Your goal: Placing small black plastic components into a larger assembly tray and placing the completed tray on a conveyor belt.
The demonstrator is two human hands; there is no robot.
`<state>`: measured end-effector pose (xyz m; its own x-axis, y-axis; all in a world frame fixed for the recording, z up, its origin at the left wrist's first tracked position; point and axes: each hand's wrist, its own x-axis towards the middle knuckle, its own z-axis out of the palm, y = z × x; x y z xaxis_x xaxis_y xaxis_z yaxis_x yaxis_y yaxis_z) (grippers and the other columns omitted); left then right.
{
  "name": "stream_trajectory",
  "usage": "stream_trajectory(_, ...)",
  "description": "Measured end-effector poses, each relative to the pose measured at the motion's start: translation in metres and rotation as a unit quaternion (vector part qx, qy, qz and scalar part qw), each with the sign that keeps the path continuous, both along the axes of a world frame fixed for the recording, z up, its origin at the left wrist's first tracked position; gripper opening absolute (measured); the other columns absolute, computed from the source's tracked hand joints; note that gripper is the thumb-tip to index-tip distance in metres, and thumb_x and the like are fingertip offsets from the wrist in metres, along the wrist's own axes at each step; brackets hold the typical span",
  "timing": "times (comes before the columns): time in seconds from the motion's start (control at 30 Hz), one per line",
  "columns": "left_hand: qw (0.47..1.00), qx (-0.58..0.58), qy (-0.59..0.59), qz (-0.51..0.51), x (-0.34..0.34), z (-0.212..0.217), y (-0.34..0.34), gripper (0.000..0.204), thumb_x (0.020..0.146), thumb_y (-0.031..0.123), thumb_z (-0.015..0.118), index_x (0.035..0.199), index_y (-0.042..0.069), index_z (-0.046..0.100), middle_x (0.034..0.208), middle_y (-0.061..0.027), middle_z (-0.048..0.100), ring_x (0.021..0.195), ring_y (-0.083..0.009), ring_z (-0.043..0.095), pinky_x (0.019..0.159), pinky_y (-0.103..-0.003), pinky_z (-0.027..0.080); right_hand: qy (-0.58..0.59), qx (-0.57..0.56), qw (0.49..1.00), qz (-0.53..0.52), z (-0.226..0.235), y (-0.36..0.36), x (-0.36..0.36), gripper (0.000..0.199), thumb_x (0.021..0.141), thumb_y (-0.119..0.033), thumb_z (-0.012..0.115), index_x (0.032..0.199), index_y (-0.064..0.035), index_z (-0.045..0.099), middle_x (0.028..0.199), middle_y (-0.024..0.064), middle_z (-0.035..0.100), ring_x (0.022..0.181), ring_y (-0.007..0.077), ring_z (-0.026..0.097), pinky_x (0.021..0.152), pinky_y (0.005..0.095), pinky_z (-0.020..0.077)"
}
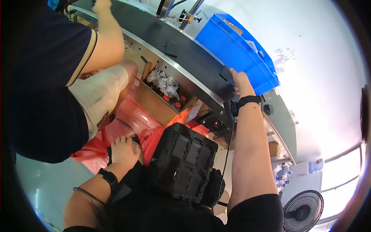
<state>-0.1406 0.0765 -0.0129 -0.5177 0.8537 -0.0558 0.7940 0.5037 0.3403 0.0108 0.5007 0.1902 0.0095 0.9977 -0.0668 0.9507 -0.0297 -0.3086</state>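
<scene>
My right hand reaches over the dark conveyor belt, its fingers apart and nothing visible between them. Just left of its fingertips lies a small black rectangular piece on the belt; whether they touch it I cannot tell. Further along the belt is another thin black piece. My left hand lies with fingers stretched out on my leg, holding nothing. On my lap rests a black moulded tray with several flat black pieces on it, such as one rectangular piece.
A blue plastic crate stands at the belt's far side. Below the belt, a cardboard box holds crumpled plastic and red-capped bottles. Another person sits close on my left, one arm over the belt. A fan stands lower right.
</scene>
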Motion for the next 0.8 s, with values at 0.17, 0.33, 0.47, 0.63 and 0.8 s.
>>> stream_trajectory(0.17, 1.000, 0.016, -0.017, -0.009, -0.005, 0.003, 0.012, 0.041, 0.078, 0.035, 0.054, 0.101, 0.002, 0.059, 0.103, -0.0159, 0.056, 0.100, -0.0334, 0.052, 0.083, -0.048, 0.040, -0.102, 0.055, 0.991, 0.064, -0.021, 0.047, 0.030, 0.055, 0.074, -0.053, 0.065, 0.075, 0.0009, 0.056, 0.071, 0.0131, 0.053, 0.061, 0.0247, 0.056, 0.049, 0.0391, 0.0457)
stream_trajectory(0.33, 0.999, 0.037, -0.014, -0.011, -0.003, 0.002, 0.009, 0.037, 0.076, 0.033, 0.055, 0.096, 0.003, 0.059, 0.098, -0.0158, 0.057, 0.096, -0.0336, 0.053, 0.080, -0.047, 0.040, -0.032, -0.038, 0.999, -0.012, 0.004, 0.011, 0.012, 0.044, 0.067, -0.045, 0.067, 0.066, -0.0028, 0.054, 0.060, 0.0081, 0.050, 0.048, 0.0194, 0.051, 0.043, 0.0329, 0.0417)
stream_trajectory(0.47, 0.998, 0.051, 0.003, -0.024, 0.000, 0.001, 0.009, 0.037, 0.076, 0.033, 0.055, 0.096, 0.003, 0.060, 0.098, -0.0156, 0.057, 0.095, -0.0336, 0.053, 0.079, -0.047, 0.041, 0.109, 0.017, 0.989, 0.102, 0.014, -0.049, -0.036, 0.049, 0.066, -0.046, 0.065, 0.058, 0.0021, 0.057, 0.053, 0.0103, 0.054, 0.047, 0.0174, 0.055, 0.042, 0.0316, 0.0438)
stream_trajectory(0.63, 0.998, 0.059, 0.018, -0.007, 0.000, -0.005, 0.005, 0.035, 0.077, 0.033, 0.054, 0.096, 0.004, 0.060, 0.098, -0.0158, 0.058, 0.096, -0.0341, 0.054, 0.079, -0.047, 0.042, -0.007, 0.012, 0.984, 0.175, 0.001, -0.068, -0.080, 0.053, 0.065, -0.050, 0.065, 0.072, 0.0033, 0.066, 0.071, 0.0189, 0.064, 0.067, 0.0284, 0.065, 0.061, 0.0361, 0.0510)
stream_trajectory(0.8, 0.999, 0.040, 0.035, 0.006, -0.005, 0.004, 0.004, 0.033, 0.079, 0.032, 0.050, 0.093, 0.005, 0.061, 0.097, -0.0155, 0.059, 0.092, -0.0340, 0.056, 0.078, -0.048, 0.043, -0.040, -0.033, 0.977, 0.209, 0.017, -0.079, -0.064, 0.058, 0.065, -0.044, 0.072, 0.093, 0.0069, 0.066, 0.093, 0.0225, 0.067, 0.077, 0.0310, 0.067, 0.068, 0.0392, 0.0520)
